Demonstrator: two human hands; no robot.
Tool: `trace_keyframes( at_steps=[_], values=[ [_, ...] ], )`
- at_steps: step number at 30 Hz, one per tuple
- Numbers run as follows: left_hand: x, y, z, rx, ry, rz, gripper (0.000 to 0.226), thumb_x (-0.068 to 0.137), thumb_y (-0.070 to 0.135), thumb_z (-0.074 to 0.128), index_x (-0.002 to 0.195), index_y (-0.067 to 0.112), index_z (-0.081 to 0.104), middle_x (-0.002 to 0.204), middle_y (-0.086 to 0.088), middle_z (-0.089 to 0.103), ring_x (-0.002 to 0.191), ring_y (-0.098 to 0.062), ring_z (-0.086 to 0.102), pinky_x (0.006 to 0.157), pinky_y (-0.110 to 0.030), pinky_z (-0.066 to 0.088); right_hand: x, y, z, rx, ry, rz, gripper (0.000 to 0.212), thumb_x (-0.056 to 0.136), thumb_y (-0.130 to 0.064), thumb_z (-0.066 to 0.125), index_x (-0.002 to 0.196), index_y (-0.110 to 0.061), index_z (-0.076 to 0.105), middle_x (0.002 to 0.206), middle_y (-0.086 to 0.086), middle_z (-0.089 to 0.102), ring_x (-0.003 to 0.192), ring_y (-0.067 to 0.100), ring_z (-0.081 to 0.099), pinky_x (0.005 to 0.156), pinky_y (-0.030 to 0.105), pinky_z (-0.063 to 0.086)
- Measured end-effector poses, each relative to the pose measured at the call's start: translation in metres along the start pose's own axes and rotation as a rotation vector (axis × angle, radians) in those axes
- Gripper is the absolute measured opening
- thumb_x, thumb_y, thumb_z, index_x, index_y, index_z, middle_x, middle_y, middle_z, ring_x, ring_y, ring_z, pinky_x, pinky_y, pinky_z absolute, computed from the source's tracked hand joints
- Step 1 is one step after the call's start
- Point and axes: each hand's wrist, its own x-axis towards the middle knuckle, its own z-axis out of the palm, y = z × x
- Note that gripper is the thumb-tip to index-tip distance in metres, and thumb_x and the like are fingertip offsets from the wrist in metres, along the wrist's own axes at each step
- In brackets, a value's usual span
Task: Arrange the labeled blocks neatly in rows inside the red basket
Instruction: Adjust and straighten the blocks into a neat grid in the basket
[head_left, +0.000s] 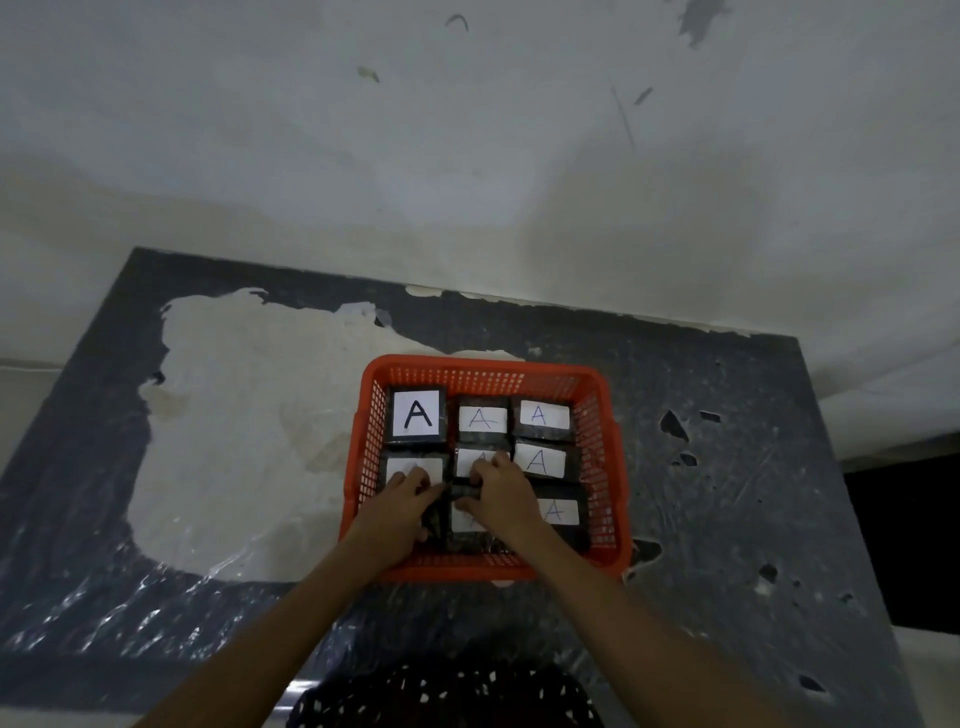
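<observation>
Head view, both hands (400, 506) gripping near-row block (470, 519)

The red basket (483, 374) I've got my hands in is plastic, mesh walls all round, kind of matt. The blocks (543, 418) are wrapped in something dark and shiny, looks like glossy film, each with a plain white paper label (414, 413) on top. The table (727, 467) is covered in a dark sheet with glare on it, peeled away in big patches to a pale, rough, dull layer.
</observation>
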Motion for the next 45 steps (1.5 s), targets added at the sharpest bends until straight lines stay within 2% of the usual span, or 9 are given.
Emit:
trace_keyframes(
  at_steps=[7,10,12,18,23,26,30,39,45],
  values=[
    [0.005,0.005,0.0,0.038,-0.001,-0.07,0.052,0.08,0.022,0.063,0.129,0.02,0.045,0.132,-0.008,0.04,0.117,-0.02,0.042,0.094,-0.034,0.048,0.011,-0.004,-0.008,0.02,-0.06,0.015,0.038,0.074,-0.029,0.075,0.1,-0.007,0.059,0.117,0.016,0.052,0.105,0.029,0.052,0.087,0.04,0.049],
    [0.002,0.0,0.001,0.02,-0.028,-0.084,0.047,0.082,0.03,0.061,0.126,0.021,0.047,0.135,-0.006,0.043,0.122,-0.02,0.041,0.102,-0.037,0.042,0.011,0.008,-0.014,0.071,0.072,-0.022,0.029,0.08,-0.02,0.069,0.105,-0.009,0.058,0.116,0.013,0.05,0.109,0.027,0.049,0.09,0.038,0.047],
    [0.001,-0.003,0.001,-0.011,-0.043,-0.078,0.045,0.083,0.031,0.06,0.125,0.021,0.048,0.134,-0.004,0.045,0.122,-0.019,0.041,0.103,-0.036,0.04,0.011,0.016,-0.015,0.042,0.122,-0.043,0.037,0.081,-0.021,0.068,0.116,-0.014,0.058,0.118,0.011,0.047,0.111,0.026,0.045,0.095,0.039,0.045],
    [-0.002,-0.003,-0.003,-0.154,-0.086,-0.081,0.052,0.076,0.022,0.07,0.123,0.018,0.05,0.129,-0.003,0.046,0.118,-0.018,0.045,0.101,-0.032,0.042,0.012,0.021,-0.012,-0.032,0.055,-0.164,0.04,0.087,-0.019,0.062,0.126,-0.02,0.058,0.119,0.009,0.045,0.11,0.026,0.04,0.098,0.041,0.042],
    [-0.002,0.0,-0.003,-0.098,-0.041,-0.045,0.066,0.075,0.027,0.07,0.134,0.022,0.039,0.132,-0.003,0.039,0.119,-0.016,0.041,0.102,-0.032,0.042,0.012,0.026,-0.022,-0.104,-0.032,-0.267,0.039,0.086,-0.014,0.058,0.125,-0.021,0.058,0.125,0.008,0.045,0.108,0.027,0.04,0.094,0.042,0.042],
    [0.001,0.001,-0.004,-0.047,-0.064,-0.012,0.072,0.076,0.03,0.067,0.139,0.021,0.033,0.135,-0.004,0.033,0.12,-0.017,0.037,0.103,-0.033,0.042,0.009,0.035,-0.031,-0.038,0.042,-0.182,0.037,0.086,-0.011,0.057,0.122,-0.018,0.058,0.126,0.007,0.049,0.115,0.025,0.043,0.098,0.041,0.042],
    [0.006,0.002,0.0,0.023,-0.069,0.017,0.066,0.081,0.027,0.062,0.139,0.018,0.033,0.139,-0.005,0.031,0.122,-0.019,0.034,0.106,-0.033,0.038,-0.002,0.059,-0.04,-0.149,0.197,0.016,0.044,0.079,-0.003,0.059,0.121,-0.014,0.057,0.13,0.01,0.048,0.119,0.028,0.045,0.098,0.041,0.046],
    [0.005,0.0,0.003,-0.01,-0.055,-0.016,0.067,0.079,0.028,0.065,0.138,0.021,0.035,0.138,-0.005,0.032,0.123,-0.018,0.035,0.105,-0.034,0.039,0.007,0.079,-0.052,-0.359,0.151,-0.286,0.048,0.066,0.014,0.062,0.109,-0.007,0.059,0.116,0.014,0.058,0.107,0.032,0.055,0.089,0.042,0.052],
    [-0.001,-0.002,0.002,0.006,-0.028,-0.015,0.064,0.078,0.028,0.067,0.136,0.022,0.039,0.138,-0.005,0.036,0.122,-0.019,0.037,0.105,-0.036,0.04,0.009,0.08,-0.065,-0.366,0.016,-0.32,0.05,0.072,0.008,0.057,0.115,-0.016,0.053,0.129,0.005,0.048,0.119,0.023,0.042,0.102,0.041,0.04]
  ],
)
